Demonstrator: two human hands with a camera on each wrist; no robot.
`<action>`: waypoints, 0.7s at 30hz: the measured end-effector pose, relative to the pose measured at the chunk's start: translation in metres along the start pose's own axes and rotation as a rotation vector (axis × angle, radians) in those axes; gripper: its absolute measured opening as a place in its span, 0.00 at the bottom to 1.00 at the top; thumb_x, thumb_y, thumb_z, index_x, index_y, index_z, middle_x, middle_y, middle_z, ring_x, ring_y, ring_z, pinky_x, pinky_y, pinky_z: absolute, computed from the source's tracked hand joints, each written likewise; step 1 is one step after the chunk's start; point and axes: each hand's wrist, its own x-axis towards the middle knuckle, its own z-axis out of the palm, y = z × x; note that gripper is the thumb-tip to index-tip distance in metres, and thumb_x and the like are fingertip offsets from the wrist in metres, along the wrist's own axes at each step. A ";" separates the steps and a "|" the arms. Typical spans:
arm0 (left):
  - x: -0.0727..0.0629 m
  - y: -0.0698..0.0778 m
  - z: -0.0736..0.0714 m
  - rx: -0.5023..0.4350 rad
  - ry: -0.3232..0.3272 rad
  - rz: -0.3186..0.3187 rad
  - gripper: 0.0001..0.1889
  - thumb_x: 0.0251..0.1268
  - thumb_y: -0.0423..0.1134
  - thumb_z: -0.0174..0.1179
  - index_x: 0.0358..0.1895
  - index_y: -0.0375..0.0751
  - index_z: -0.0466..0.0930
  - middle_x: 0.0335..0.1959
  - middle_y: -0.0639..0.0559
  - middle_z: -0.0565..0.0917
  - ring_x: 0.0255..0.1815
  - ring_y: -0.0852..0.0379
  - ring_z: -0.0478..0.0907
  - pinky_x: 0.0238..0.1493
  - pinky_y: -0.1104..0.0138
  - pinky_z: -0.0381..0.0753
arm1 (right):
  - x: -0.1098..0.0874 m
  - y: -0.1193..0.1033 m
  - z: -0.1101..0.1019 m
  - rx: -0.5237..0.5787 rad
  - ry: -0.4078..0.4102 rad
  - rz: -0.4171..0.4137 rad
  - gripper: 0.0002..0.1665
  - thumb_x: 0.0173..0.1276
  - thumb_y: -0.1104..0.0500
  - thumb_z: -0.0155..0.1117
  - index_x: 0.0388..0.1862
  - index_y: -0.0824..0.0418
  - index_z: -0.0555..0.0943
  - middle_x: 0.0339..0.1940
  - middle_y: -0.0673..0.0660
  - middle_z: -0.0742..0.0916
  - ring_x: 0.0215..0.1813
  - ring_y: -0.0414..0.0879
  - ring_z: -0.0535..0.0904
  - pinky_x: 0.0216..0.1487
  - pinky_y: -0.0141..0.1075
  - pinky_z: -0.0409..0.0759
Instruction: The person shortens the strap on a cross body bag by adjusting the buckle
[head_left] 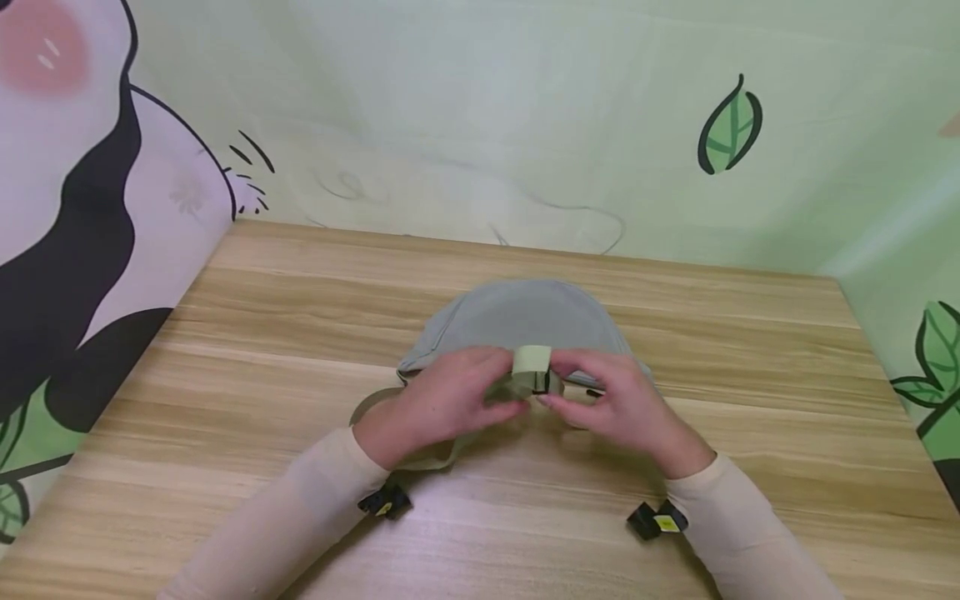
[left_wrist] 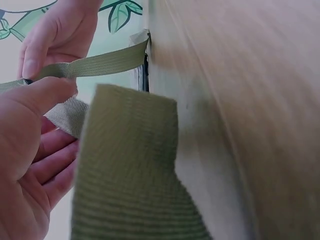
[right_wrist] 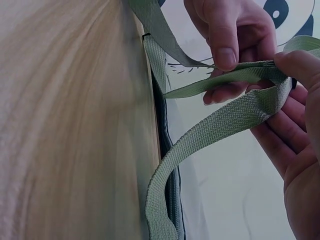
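A grey rounded fabric bag (head_left: 525,317) lies on the table, with a zip along its near edge. Its olive-green webbing strap (head_left: 532,358) is raised in front of it, folded into a small loop by a black buckle (head_left: 542,382). From the left, my left hand (head_left: 442,400) pinches the strap between thumb and fingers. My right hand (head_left: 626,404) grips the strap beside the buckle. In the right wrist view the webbing (right_wrist: 215,125) runs from the bag's edge up to both hands. A wide length of strap (left_wrist: 130,160) hangs close to the left wrist camera.
The wood-grain table (head_left: 787,358) extends around the bag. A printed backdrop (head_left: 465,108) stands along its far edge and both sides. Below the left wrist, part of the strap (head_left: 431,462) loops on the tabletop. Small black camera mounts (head_left: 656,522) sit under the wrists.
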 end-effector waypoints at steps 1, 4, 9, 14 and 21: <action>0.000 0.000 0.000 0.007 0.010 0.008 0.18 0.64 0.43 0.79 0.46 0.41 0.79 0.31 0.57 0.82 0.30 0.60 0.75 0.34 0.68 0.79 | -0.001 0.000 0.000 -0.003 0.004 0.008 0.17 0.72 0.59 0.77 0.54 0.67 0.86 0.41 0.60 0.94 0.40 0.48 0.90 0.50 0.28 0.87; -0.002 0.000 -0.001 -0.011 0.013 0.009 0.15 0.68 0.41 0.76 0.48 0.41 0.80 0.33 0.56 0.86 0.31 0.60 0.80 0.37 0.66 0.84 | -0.002 0.002 -0.001 -0.013 0.004 0.025 0.18 0.70 0.61 0.78 0.54 0.67 0.86 0.41 0.59 0.94 0.41 0.49 0.90 0.53 0.25 0.85; -0.004 -0.003 -0.005 -0.090 -0.016 -0.021 0.14 0.71 0.38 0.73 0.55 0.39 0.85 0.46 0.51 0.93 0.45 0.58 0.91 0.50 0.65 0.91 | -0.003 0.004 -0.002 -0.031 -0.008 0.029 0.20 0.65 0.66 0.80 0.55 0.66 0.86 0.42 0.58 0.94 0.42 0.48 0.89 0.55 0.23 0.84; -0.006 -0.005 -0.011 -0.129 -0.026 -0.043 0.15 0.72 0.38 0.73 0.58 0.41 0.87 0.50 0.50 0.94 0.49 0.57 0.92 0.54 0.64 0.90 | -0.004 0.002 -0.004 -0.032 -0.027 0.092 0.26 0.55 0.73 0.81 0.54 0.66 0.86 0.42 0.57 0.94 0.42 0.47 0.90 0.54 0.24 0.85; -0.009 -0.008 -0.018 -0.165 -0.028 -0.069 0.14 0.72 0.39 0.73 0.57 0.43 0.88 0.48 0.54 0.93 0.45 0.62 0.88 0.52 0.64 0.89 | -0.004 -0.002 -0.005 0.038 -0.022 0.203 0.22 0.57 0.75 0.80 0.50 0.65 0.86 0.42 0.58 0.94 0.45 0.41 0.90 0.51 0.33 0.90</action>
